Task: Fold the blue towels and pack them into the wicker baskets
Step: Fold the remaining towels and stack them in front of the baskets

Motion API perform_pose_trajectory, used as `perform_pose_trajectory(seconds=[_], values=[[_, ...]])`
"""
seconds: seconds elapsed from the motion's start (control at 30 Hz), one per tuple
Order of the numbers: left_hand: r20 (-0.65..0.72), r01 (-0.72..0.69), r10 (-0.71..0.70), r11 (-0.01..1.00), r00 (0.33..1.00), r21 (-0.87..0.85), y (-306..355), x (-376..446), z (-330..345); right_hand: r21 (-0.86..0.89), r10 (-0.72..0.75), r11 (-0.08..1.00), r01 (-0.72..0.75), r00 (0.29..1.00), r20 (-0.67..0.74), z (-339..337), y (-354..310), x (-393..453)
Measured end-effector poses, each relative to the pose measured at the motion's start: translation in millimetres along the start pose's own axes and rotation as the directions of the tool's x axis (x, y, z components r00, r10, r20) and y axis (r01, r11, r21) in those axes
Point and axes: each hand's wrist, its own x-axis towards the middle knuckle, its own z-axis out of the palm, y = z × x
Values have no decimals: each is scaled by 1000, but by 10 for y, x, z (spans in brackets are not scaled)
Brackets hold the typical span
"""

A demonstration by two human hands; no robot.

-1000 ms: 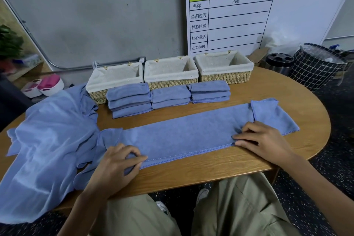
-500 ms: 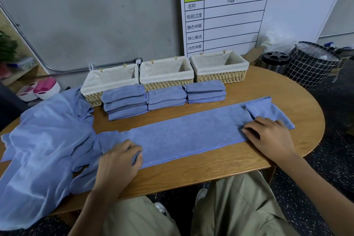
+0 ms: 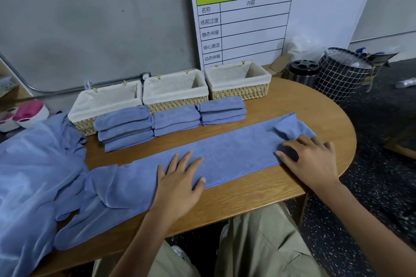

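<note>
Pressing flat, fingers spread wide, left hand [image 3: 177, 183] lies on long blue towel [image 3: 227, 153] near its middle. Right hand [image 3: 311, 159] rests on towel's right end, fingers straight, thumb at near hem. Towel stretches across wooden surface [image 3: 258, 191]. Behind: 3 folded stacks [image 3: 173, 120], then 3 wicker baskets [image 3: 175, 90]. Loose blue pile [image 3: 33, 175] at left.

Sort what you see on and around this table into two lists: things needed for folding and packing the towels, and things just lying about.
Needed: long blue towel strip under both hands; three stacks of folded blue towels; three cloth-lined wicker baskets; heap of unfolded blue towels.

Lying about: white and green wall chart; black wire-grid bin; round black canister; pink and white tub.
</note>
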Motion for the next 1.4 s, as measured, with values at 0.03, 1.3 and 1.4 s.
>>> perform_pose_trajectory(seconds=[0.03, 1.3, 1.4], values=[[-36, 8, -8, 1000, 999, 11, 41, 34, -30, -7, 9, 1000, -9, 1000, 10, -16, 37, 4], [-451, -534, 414, 827, 791, -178, 2006, 1646, 268, 658, 367, 680, -323, 927, 76, -40, 802, 212], [-322, -525, 471, 845, 821, -102, 2012, 1634, 226, 469, 222, 849, -244, 970, 103, 37, 804, 119]])
